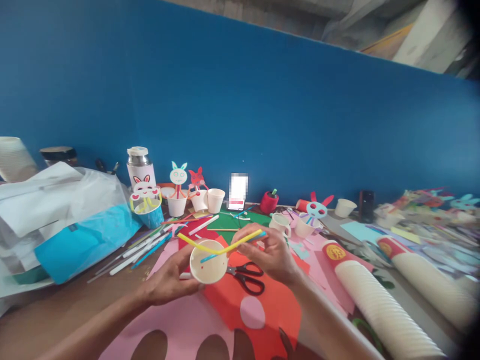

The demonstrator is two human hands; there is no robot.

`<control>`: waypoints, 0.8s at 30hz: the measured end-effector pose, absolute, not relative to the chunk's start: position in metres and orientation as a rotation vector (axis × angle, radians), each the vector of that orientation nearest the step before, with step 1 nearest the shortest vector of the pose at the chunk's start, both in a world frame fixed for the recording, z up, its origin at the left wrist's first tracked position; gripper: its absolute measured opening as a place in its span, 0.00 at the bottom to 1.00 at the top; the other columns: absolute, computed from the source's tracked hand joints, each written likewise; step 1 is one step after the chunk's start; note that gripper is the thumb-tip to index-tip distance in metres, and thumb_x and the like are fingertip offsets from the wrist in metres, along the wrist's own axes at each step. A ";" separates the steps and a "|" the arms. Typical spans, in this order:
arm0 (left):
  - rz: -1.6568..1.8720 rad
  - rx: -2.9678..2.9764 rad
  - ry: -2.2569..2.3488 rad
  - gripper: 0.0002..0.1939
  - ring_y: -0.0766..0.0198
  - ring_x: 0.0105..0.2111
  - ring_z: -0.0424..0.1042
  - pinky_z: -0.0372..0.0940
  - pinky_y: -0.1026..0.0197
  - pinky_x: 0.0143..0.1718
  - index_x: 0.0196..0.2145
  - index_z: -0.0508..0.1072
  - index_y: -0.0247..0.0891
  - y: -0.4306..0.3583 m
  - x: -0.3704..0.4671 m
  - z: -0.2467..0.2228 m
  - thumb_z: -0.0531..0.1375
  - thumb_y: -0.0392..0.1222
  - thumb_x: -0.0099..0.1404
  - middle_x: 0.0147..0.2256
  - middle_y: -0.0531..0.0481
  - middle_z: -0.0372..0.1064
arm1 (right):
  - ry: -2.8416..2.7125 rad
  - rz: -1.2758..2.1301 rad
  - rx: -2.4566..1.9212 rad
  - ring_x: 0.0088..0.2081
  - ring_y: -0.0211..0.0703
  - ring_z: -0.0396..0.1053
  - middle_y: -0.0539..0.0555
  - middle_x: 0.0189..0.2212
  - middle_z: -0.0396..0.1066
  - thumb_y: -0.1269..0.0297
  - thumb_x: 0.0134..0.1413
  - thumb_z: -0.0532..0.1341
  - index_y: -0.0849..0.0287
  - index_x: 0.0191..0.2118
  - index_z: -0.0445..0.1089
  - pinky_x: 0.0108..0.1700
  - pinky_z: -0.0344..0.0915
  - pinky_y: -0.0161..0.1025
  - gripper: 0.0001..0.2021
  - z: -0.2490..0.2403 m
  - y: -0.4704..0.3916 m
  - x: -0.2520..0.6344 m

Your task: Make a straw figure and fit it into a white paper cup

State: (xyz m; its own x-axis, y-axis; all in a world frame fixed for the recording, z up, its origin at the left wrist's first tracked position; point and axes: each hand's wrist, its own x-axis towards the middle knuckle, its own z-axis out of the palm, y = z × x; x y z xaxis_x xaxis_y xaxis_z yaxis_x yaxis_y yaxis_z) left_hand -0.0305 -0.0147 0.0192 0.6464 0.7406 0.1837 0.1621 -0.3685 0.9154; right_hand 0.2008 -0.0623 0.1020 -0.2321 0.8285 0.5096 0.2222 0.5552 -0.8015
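My left hand (165,282) is wrapped around a white paper cup (208,274), its open mouth tilted toward me. Between the fingers of my right hand (275,255) are a yellow straw (238,244), bent into a wide V, and a thin blue straw (206,259). Both straws cross over the cup's mouth; whether they touch its wall I cannot tell. Small red marks show inside the cup. Just below my right hand lie scissors (243,270) with black handles, on a red-orange sheet of paper (279,310). Pink paper (176,320) with rounded cut-outs lies nearer me.
Paper rabbit figures on cups, such as a white-faced one (178,175), line the back beside a thermos (140,167). Markers (138,247) and a plastic bag (93,195) lie left. Long cup stacks (378,300) lie right. A blue partition (240,100) stands behind.
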 end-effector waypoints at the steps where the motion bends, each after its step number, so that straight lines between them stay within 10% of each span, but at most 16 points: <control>1: 0.731 1.866 0.714 0.35 0.49 0.51 0.62 0.61 0.53 0.49 0.57 0.57 0.42 -0.014 -0.031 0.017 0.63 0.43 0.52 0.55 0.42 0.59 | -1.753 0.732 -0.877 0.30 0.40 0.68 0.52 0.29 0.72 0.64 0.51 0.60 0.56 0.36 0.72 0.34 0.64 0.37 0.06 0.102 -0.062 0.200; 24: 0.620 1.833 0.601 0.34 0.52 0.50 0.63 0.59 0.52 0.50 0.56 0.57 0.42 -0.018 -0.024 0.020 0.62 0.43 0.52 0.53 0.44 0.62 | -1.712 0.772 -1.036 0.28 0.38 0.64 0.50 0.25 0.69 0.61 0.50 0.60 0.57 0.31 0.71 0.30 0.61 0.34 0.06 0.092 -0.056 0.199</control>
State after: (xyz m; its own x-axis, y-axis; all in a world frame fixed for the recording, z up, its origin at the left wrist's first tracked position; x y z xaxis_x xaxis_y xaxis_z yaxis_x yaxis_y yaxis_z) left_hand -0.0239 -0.0183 0.0202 0.7384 0.6612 0.1325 0.1112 -0.3132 0.9432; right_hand 0.1994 -0.0563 0.0915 -0.1827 0.8973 0.4019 0.2928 0.4398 -0.8490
